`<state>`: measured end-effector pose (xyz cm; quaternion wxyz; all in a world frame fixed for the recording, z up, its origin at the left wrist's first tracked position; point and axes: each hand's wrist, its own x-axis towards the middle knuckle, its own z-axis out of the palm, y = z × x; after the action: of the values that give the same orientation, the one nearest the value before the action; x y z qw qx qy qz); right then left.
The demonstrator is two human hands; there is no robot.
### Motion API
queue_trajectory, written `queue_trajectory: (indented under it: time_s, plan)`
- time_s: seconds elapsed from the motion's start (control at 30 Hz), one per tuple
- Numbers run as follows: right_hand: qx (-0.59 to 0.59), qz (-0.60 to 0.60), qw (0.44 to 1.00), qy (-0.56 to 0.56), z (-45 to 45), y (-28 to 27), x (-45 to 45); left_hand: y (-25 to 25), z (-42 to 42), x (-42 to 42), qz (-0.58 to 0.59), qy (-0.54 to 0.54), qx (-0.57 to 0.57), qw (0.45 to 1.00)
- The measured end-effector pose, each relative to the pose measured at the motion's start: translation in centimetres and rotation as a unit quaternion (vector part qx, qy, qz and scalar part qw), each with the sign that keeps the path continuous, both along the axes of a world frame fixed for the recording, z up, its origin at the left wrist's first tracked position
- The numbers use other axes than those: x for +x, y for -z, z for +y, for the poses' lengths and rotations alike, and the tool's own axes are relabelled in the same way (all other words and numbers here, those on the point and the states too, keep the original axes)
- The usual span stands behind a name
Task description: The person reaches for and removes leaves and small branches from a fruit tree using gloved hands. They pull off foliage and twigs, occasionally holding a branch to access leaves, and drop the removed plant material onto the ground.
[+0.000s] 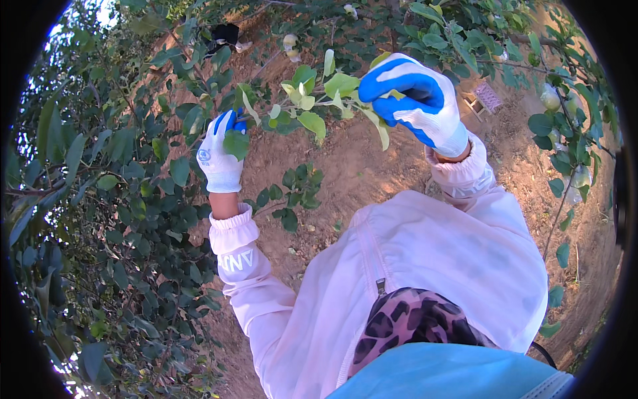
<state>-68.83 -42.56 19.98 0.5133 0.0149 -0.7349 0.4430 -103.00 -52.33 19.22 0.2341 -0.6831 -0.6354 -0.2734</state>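
Note:
A leafy apple-like shoot (286, 107) stretches between my two hands, with pale green young leaves (341, 85) toward its right part. My left hand (219, 159), in a white glove with blue coating, is closed around the shoot's woody left part. A round green leaf (236, 144) hides some of its fingers. Higher and to the right, my right hand (423, 102) wears a matching glove. Its thumb and fingers pinch the right end of the shoot, and a narrow leaf (377, 127) hangs just below them. The exact pinch point is hidden by the fingers.
Dense foliage (124, 199) fills the left side. Bagged fruits (550, 97) hang on a branch at the right, and pale fruits (290, 42) hang at the top. A small stool (484, 99) and a dark object (223, 36) are on the bare soil (344, 164).

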Motion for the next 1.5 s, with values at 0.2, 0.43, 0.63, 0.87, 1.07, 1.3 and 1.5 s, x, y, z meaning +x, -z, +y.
queue_trajectory:
  time_s: [0.2, 0.43, 0.63, 0.87, 1.07, 1.3, 1.5]
  plan:
    - [0.005, 0.26, 0.959, -0.114, 0.5, 1.9, 3.9, 0.8, 0.7, -1.3, 0.034, 0.004, 0.019, 0.999]
    - [-0.002, -0.407, 0.897, 0.172, 1.4, 10.3, 2.6, -1.7, 1.3, -0.5, -0.023, -0.005, 0.1, 0.995]
    - [-0.057, -0.345, 0.933, 0.086, 1.3, 14.1, -0.9, -6.1, 1.1, -2.2, -0.18, 0.064, 0.305, 0.933]
    - [-0.049, -0.332, 0.94, 0.065, 2.1, 14.8, -5.4, -4.5, -1.8, 0.3, -0.213, 0.101, 0.196, 0.952]
    - [-0.026, -0.318, 0.947, 0.039, 3.2, 15.6, -9.0, 3.3, -3.2, 0.2, -0.296, 0.139, -0.068, 0.943]
    - [-0.039, -0.364, 0.931, -0.005, 6.1, 17.7, -10.1, 8.4, -0.1, 0.7, -0.406, 0.18, -0.15, 0.883]
    - [-0.005, -0.388, 0.922, 0.004, 11.1, 19.6, -9.9, 10.9, 5.0, 2.4, -0.501, 0.21, -0.183, 0.819]
